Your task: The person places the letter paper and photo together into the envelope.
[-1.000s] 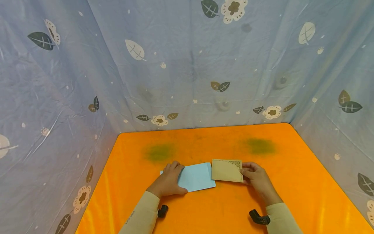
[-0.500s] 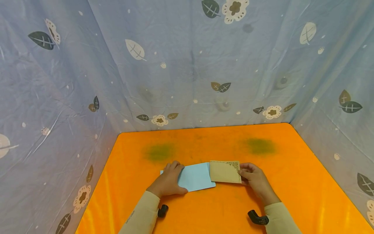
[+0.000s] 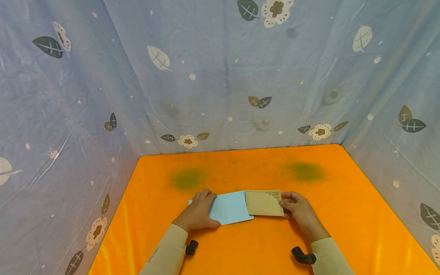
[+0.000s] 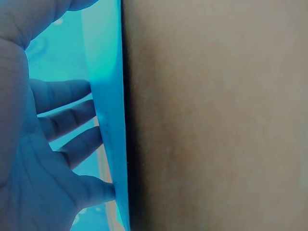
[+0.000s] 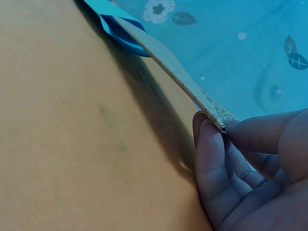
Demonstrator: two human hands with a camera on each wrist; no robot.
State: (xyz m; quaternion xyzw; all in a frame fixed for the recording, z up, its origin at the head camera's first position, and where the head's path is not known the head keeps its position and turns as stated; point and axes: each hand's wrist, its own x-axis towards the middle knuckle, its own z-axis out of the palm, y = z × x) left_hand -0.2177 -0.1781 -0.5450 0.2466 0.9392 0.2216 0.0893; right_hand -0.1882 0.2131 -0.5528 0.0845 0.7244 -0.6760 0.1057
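A light blue envelope (image 3: 228,208) lies near the middle of the table. My left hand (image 3: 197,212) spans its left part, holding it with the thumb at the near edge and fingers at the far edge. In the left wrist view, fingertips press against the blue paper (image 4: 109,120). My right hand (image 3: 302,212) pinches the right end of a tan card (image 3: 264,203) with a patterned corner. The card's left end lies over the flap at the envelope's right mouth. The right wrist view shows that end meeting the curled blue paper (image 5: 122,36); how far inside is hidden.
An orange table (image 3: 240,252) carries two dark green smudges towards its back. Pale blue curtains (image 3: 213,76) with leaf and flower prints stand at the back and both sides. A black curved piece (image 3: 304,256) sits at the right wrist, another at the left.
My right hand has moved slightly left and nearer with the card, whose left end now covers more of the envelope's flap. The left hand and envelope have stayed in place.
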